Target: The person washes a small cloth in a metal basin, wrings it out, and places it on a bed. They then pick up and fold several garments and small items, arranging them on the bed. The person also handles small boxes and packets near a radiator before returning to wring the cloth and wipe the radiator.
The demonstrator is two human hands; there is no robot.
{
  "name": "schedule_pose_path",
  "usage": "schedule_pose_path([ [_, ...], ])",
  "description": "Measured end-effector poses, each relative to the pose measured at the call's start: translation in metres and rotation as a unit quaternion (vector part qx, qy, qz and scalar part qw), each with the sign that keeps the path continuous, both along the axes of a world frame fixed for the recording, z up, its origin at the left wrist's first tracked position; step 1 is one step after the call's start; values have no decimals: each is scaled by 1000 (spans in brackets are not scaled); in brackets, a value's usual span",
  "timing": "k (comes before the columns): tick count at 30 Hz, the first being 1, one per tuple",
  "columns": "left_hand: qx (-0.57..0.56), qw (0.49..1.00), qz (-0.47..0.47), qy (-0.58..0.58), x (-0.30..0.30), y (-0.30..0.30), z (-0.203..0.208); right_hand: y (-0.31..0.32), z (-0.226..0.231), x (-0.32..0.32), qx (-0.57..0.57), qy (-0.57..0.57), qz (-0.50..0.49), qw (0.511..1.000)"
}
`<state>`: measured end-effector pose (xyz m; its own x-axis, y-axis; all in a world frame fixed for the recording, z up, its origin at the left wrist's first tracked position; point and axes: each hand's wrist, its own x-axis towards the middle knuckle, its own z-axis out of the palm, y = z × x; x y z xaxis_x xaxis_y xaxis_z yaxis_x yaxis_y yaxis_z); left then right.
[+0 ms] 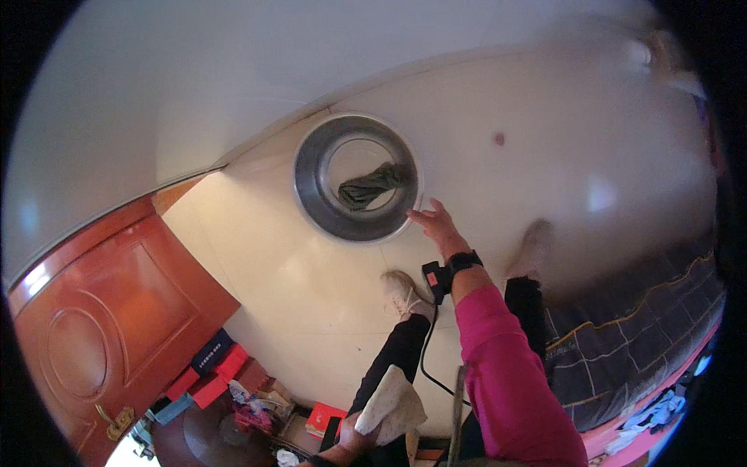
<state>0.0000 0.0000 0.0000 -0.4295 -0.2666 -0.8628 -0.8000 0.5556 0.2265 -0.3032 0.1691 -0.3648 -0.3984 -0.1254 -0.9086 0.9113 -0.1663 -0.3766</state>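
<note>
On the floor ahead stands a round metal basin (311, 167). A wrung dark green cloth (366, 188) lies inside it, reaching toward the right wall. My right hand (437, 226) is stretched out at the basin's near right rim, fingers apart and holding nothing. Whether its fingertips touch the rim, I cannot tell. Low in the view, my left hand (356, 437) is closed on an off-white speckled cloth (393, 406), held bunched up in front of my left leg.
A reddish-brown door (140, 311) stands at left, with colourful boxes (226, 370) by its lower edge. A dark checked bedspread (630, 327) hangs at right. My shoes (401, 292) are below the basin. A black cable (424, 358) trails from my right wrist device.
</note>
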Motion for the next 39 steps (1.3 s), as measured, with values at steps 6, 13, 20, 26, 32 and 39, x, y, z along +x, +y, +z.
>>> schedule_pose_path([
  [6, -25, 996, 36, -74, -6, 9, 0, -31, -51, -11, -47, 98, -59, 992],
  [13, -51, 991, 38, -116, -16, 22, 3, -36, -75, -13, 10, 130, 34, 991],
  [20, -44, 994, 11, -98, -28, 37, -2, 45, -54, 2, -30, 121, -18, 992],
  [26, -13, 999, -17, -45, -47, 49, -12, 157, -1, 20, -32, 103, -82, 991],
  [32, 0, 999, -33, 19, -68, 75, -27, 278, 58, 52, -3, 23, -203, 979],
  [39, -134, 893, -417, -101, -104, 88, -29, 386, 45, 140, 208, 154, -187, 948],
])
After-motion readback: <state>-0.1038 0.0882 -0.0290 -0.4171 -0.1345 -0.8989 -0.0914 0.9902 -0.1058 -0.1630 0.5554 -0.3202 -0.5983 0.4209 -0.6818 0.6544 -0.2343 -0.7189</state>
